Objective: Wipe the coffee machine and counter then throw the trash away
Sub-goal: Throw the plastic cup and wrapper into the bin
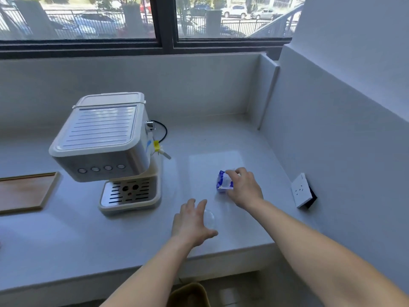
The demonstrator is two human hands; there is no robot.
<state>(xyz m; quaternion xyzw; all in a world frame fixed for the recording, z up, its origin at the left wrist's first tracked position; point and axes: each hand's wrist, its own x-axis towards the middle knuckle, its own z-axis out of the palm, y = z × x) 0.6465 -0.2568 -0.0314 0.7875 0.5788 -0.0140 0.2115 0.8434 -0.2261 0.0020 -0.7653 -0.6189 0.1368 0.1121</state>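
A cream and silver coffee machine [104, 140] stands on the white counter [221, 138], left of centre, with its drip tray facing me. To its right lies a small blue and white packet [223, 182]; my right hand [244, 189] is over it, thumb and fingers closed on its right side. Nearer the front edge, my left hand [191, 222] is spread with fingers and thumb curved around a clear, round plastic piece [209, 218]. It touches or nearly touches that piece; I cannot tell whether it grips it.
A wooden tray [24, 191] lies at the left edge of the counter. A white wall socket [301, 189] sticks out from the right wall. The machine's black cord [162, 131] loops behind it. A tan bin rim [190, 293] shows below the counter's front edge.
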